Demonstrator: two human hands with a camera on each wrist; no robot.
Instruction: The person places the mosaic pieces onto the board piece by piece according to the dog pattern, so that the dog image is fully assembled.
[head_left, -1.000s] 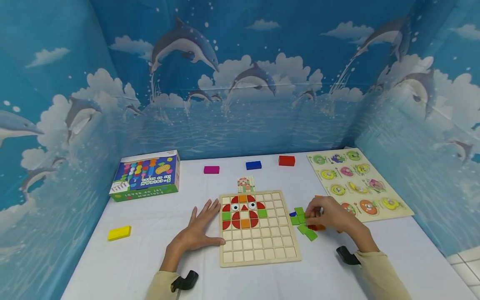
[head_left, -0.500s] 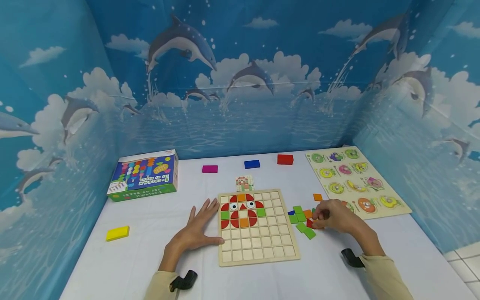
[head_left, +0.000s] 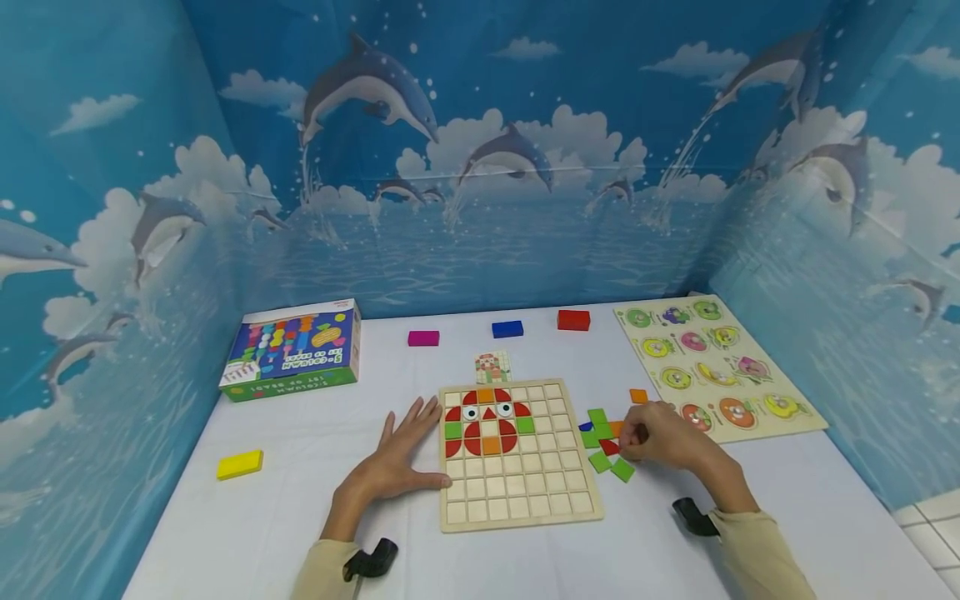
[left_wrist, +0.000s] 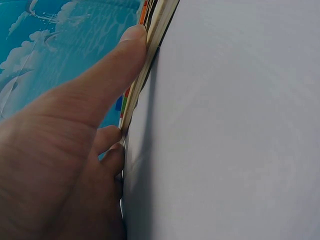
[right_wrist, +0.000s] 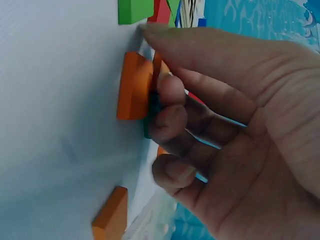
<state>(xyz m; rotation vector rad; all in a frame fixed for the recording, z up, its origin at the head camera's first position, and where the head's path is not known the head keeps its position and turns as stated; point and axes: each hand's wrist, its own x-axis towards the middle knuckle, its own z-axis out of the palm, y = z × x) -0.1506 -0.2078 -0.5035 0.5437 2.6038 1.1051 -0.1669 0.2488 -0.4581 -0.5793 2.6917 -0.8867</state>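
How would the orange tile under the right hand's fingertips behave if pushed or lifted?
The orange tile looks like a flat, stiff painted block, so it likely slides rather than rolls. Thin and lying flat on the white table, it may need an edge pinch from the right hand.

Loose flat tiles (head_left: 609,450) — green squares, orange and red ones — lie scattered just right of the wooden grid board (head_left: 519,492), whose upper-left cells carry a red-and-orange owl face.

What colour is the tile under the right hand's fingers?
Orange: a small square wooden tile against the right hand's fingers, clearest in the right wrist view.
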